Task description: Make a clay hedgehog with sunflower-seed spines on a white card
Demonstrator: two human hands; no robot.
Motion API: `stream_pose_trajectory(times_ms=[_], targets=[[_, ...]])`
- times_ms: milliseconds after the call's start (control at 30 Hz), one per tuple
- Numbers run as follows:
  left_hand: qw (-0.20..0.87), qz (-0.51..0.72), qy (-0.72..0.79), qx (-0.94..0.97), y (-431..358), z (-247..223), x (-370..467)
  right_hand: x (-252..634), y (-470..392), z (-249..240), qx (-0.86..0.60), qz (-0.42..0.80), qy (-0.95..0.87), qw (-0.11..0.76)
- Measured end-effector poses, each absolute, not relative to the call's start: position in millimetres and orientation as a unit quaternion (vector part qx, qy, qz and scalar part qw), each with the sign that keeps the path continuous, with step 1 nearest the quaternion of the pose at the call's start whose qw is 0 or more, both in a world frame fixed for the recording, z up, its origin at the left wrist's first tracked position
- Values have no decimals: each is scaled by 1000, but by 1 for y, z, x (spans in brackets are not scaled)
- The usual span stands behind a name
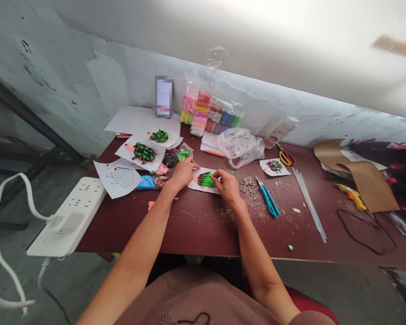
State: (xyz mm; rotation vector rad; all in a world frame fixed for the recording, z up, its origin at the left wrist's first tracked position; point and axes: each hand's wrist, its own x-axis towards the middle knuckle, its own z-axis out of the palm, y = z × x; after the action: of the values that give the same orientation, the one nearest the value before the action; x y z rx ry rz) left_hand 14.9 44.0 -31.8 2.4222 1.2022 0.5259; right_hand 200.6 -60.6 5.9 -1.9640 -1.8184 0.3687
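Note:
A small white card lies on the table, bearing a hedgehog shape of green clay with a pink head and a row of striped sunflower seeds stuck in its left part. My left hand rests at the card's upper left edge, fingers stretched onto the paper. At the clay's right side, my right hand is closed in a pinch; whatever sits between its fingertips is hidden. Loose sunflower seeds are scattered just right of that hand. Beyond them lies a blue craft knife.
Finished-looking hedgehog cards and a blue-outlined drawing lie left. Bagged coloured clay, a plastic bag and a phone stand behind. Rightward are scissors, glue sticks, a glue gun; a power strip sits left.

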Motion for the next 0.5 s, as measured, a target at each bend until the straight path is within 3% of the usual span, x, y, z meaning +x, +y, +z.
stream_pose_trajectory(times_ms=[500], targets=[[196,183,429,863,44,-31,15,184,-55,17,-691,88,-701,153]])
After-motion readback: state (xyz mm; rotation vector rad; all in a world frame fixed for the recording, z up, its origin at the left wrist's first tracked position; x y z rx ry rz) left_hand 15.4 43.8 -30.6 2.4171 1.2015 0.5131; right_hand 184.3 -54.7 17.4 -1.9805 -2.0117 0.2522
